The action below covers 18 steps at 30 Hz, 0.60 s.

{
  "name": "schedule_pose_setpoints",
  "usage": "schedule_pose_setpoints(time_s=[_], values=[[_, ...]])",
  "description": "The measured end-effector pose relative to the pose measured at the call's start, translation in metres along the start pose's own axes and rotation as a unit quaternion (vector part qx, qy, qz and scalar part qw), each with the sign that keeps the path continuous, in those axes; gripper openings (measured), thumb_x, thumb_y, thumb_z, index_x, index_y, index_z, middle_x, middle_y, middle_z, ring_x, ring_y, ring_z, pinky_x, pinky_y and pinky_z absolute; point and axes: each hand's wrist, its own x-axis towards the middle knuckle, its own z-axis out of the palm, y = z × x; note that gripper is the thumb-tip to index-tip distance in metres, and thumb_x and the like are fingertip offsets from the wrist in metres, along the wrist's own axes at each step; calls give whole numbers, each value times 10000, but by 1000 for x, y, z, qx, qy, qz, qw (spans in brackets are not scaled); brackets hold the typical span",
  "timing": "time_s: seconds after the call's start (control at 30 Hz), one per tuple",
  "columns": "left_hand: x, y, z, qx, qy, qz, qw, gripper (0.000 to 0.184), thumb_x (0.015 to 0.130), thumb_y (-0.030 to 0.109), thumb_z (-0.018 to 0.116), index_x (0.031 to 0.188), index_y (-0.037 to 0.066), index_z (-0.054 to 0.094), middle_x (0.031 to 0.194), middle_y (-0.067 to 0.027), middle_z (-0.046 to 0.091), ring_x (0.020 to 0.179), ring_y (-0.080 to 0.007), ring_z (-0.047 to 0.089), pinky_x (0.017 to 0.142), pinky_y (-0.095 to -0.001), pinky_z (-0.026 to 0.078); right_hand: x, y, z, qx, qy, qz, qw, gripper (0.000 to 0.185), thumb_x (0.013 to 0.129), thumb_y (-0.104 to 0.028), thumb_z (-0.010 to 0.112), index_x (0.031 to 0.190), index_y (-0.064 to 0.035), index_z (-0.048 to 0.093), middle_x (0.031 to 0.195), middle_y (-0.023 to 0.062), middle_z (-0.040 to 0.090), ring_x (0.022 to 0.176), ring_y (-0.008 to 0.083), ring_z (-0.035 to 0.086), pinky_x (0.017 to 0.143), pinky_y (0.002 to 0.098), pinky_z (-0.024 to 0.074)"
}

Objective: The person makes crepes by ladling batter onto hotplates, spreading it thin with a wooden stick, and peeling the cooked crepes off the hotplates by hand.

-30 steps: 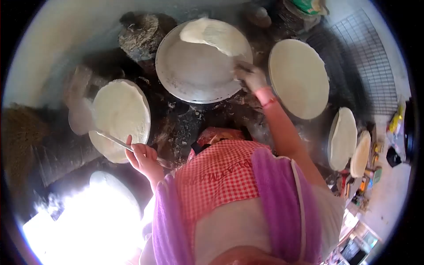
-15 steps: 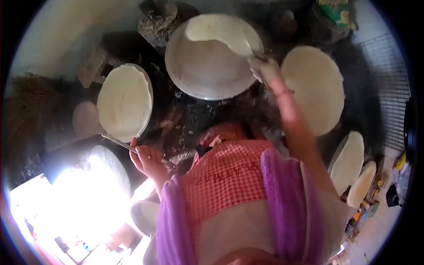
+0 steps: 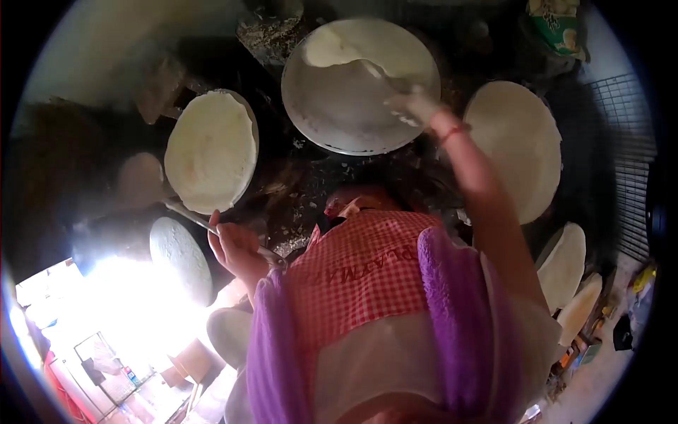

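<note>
- Dim, hazy room with strong glare at lower left; a dark surface [image 3: 339, 169], strewn with pale crumbs, spreads in front of the person.
- Central griddle [image 3: 346, 120]: pale batter [image 3: 388, 46] covers its far part, leaving the near part bare.
- Right grip [image 3: 417, 106]: over the griddle's right side, closed around a thin tool [image 3: 374, 68] whose end meets the batter's edge; blur hides how the fingers sit.
- Left grip [image 3: 239, 251]: closed around the handle of a ladle [image 3: 191, 216]; its dim bowl lies beyond, left of the left griddle [image 3: 256, 127].
- A round pale sheet [image 3: 210, 152] covers the left griddle; another pale round [image 3: 515, 152] lies right of the central one.
- Far right: a wire rack [image 3: 625, 148] and, higher up, a green bag [image 3: 558, 32].
</note>
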Motion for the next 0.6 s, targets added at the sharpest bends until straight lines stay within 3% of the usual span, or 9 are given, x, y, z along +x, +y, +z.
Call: schedule_pose_setpoints(time_s=[0.17, 0.2, 0.27, 0.33, 0.4, 0.47, 0.5, 0.53, 0.6], values=[[14, 10, 15, -16, 10, -47, 999, 281, 980, 151, 480, 1237, 38, 500, 615, 44, 341, 451, -36, 259, 377, -197, 204, -2, -2, 14, -334, -74, -147, 928, 406, 830, -154, 648, 1215, -45, 580, 925, 78, 647, 668, 119, 619, 591, 259, 505], [14, 12, 16, -12, 22, -47, 999, 280, 981, 151, 479, 1237, 38, 501, 614, 45, 337, 453, -36, 256, 379, -196, 200, -12, 3, -4, -181, -82, -88, 976, 420, 824, -111, 680, 1229, -64, 580, 981, 53, 658, 825, 131, 604, 754, 272, 493], [13, 12, 12, 9, 34, -51, 998, 282, 983, 164, 484, 1234, 39, 508, 616, 51, 335, 454, -30, 247, 375, -192, 192, -3, 19, -51, -69, -9, -198, 978, 470, 795, -42, 683, 1252, -72, 575, 983, 48, 652, 787, 118, 624, 720, 256, 522], [12, 11, 9, 26, 44, -68, 996, 281, 982, 166, 488, 1231, 39, 515, 617, 55, 333, 456, -26, 245, 375, -189, 187, 31, 21, -79, -125, 96, -185, 970, 407, 798, -110, 673, 1196, -54, 607, 867, 32, 668, 695, 109, 624, 649, 266, 514], [14, 7, 3, 9, 22, -83, 996, 281, 980, 157, 487, 1231, 35, 516, 622, 56, 335, 459, -23, 246, 378, -185, 184, 45, 0, -64, -108, 35, -130, 985, 419, 792, -169, 677, 1186, -41, 612, 882, 54, 679, 698, 131, 629, 661, 277, 505], [22, 5, 5, -10, 8, -85, 996, 282, 979, 145, 482, 1234, 27, 511, 630, 55, 340, 462, -23, 249, 383, -183, 188, 32, -23, -20, -240, -14, -95, 966, 474, 770, -208, 717, 1199, -39, 608, 889, 73, 682, 734, 143, 634, 683, 284, 501], [27, 6, 11, 0, -1, -85, 996, 287, 978, 139, 479, 1239, 23, 505, 630, 54, 343, 463, -23, 251, 384, -183, 192, 20, -20, -5, -296, 19, -192, 935, 493, 756, -214, 742, 1197, -39, 608, 882, 82, 681, 771, 147, 640, 695, 295, 500], [35, 6, 15, 1, -5, -86, 996, 291, 977, 134, 477, 1244, 19, 499, 631, 53, 345, 463, -22, 252, 385, -183, 196, 0, -15, -7, -242, -22, -135, 961, 498, 740, -189, 762, 1197, -59, 613, 872, 83, 679, 789, 135, 646, 685, 290, 506], [41, 10, 20, -5, 5, -105, 994, 300, 978, 133, 474, 1253, 15, 489, 626, 51, 354, 458, -20, 255, 388, -183, 202, -16, 6, -21, -63, -6, -167, 984, 295, 828, -51, 646, 1123, -58, 642, 767, 74, 657, 666, 138, 612, 579, 272, 489]])
